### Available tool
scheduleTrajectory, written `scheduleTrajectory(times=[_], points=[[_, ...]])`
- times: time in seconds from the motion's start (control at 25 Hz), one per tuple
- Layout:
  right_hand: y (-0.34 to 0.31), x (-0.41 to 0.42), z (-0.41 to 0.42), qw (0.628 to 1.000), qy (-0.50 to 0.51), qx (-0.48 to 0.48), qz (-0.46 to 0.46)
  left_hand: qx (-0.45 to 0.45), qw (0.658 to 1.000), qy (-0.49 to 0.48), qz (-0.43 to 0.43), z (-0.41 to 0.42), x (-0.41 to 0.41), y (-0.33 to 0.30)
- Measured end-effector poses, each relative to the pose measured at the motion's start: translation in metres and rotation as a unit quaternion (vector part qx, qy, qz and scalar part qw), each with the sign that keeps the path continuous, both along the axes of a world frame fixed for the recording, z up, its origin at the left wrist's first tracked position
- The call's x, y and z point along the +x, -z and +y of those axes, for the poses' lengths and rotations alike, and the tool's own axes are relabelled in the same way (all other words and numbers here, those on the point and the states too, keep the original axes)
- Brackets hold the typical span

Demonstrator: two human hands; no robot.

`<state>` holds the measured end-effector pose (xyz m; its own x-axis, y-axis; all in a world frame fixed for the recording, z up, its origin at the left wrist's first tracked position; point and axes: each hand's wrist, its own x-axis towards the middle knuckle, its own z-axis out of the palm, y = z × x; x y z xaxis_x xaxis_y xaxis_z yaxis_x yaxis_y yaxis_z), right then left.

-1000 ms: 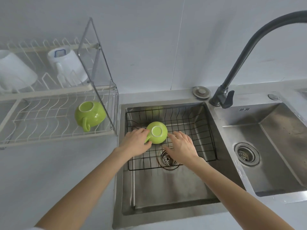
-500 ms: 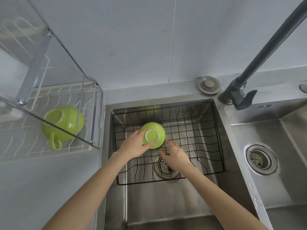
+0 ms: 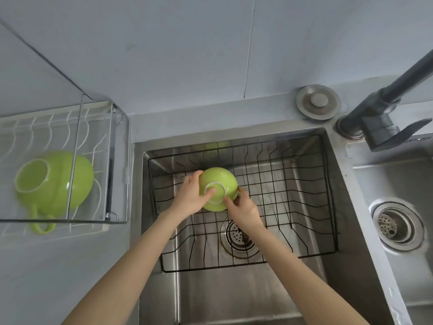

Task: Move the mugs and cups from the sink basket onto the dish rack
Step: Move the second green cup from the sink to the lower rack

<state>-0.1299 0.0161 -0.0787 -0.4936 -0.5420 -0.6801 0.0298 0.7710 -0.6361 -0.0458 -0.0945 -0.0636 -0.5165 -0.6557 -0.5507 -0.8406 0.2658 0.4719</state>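
Two bare forearms reach up from the bottom edge toward the middle of the view, over the near wall of the left stainless-steel sink basin point(image 3: 234, 299). Beyond them sits the round perforated drain strainer point(image 3: 237, 236), seen through the black wire sink basket point(image 3: 304, 255) that spans the basin.

At the centre, both hands close on an upside-down lime-green ceramic mug point(image 3: 218, 187), its pale foot ring facing up. The left hand point(image 3: 191, 195) wraps the mug's 9 o'clock side, fingers curled over the far wall and the thumb lying across the foot ring. The right hand point(image 3: 243, 208) grips at 4 to 5 o'clock, thumb and fingers pressed against the rim. Whether the mug rests on the basket wires or is just clear of them cannot be told; it lies inside the basket's outline, toward its far-left part.

At 9 o'clock, well apart from the sink, a second lime-green ceramic mug point(image 3: 56, 184) lies inverted and tilted on the white wire dish rack point(image 3: 98, 127), handle toward the near side. At 3 o'clock is the second steel sink basin point(image 3: 398, 179) with its own drain. Farther off, at 1 o'clock, a round metal sink plug point(image 3: 318, 104) lies on the ledge, and at 2 o'clock stands the dark grey tap point(image 3: 384, 106). Behind everything rises the pale blue-grey wall point(image 3: 187, 55).
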Motion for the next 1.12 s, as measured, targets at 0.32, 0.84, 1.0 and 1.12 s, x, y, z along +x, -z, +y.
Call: scheduleTrajectory(times=[0.32,0.84,1.0,1.12], points=[[0.001,0.009,0.002,0.997,0.067,-0.006,-0.044,0.005,0.998,-0.040,0.047,0.004,0.006,-0.004],[-0.081,0.034,0.061,0.999,0.009,-0.044,0.029,0.113,0.976,-0.084,0.164,0.066,0.074,-0.061],[-0.107,0.051,0.073,0.996,0.010,-0.064,0.057,0.105,0.975,-0.062,0.187,0.081,0.103,-0.078],[-0.121,0.068,0.078,0.991,0.003,-0.094,0.098,0.085,0.973,-0.040,0.213,0.095,0.120,-0.092]])
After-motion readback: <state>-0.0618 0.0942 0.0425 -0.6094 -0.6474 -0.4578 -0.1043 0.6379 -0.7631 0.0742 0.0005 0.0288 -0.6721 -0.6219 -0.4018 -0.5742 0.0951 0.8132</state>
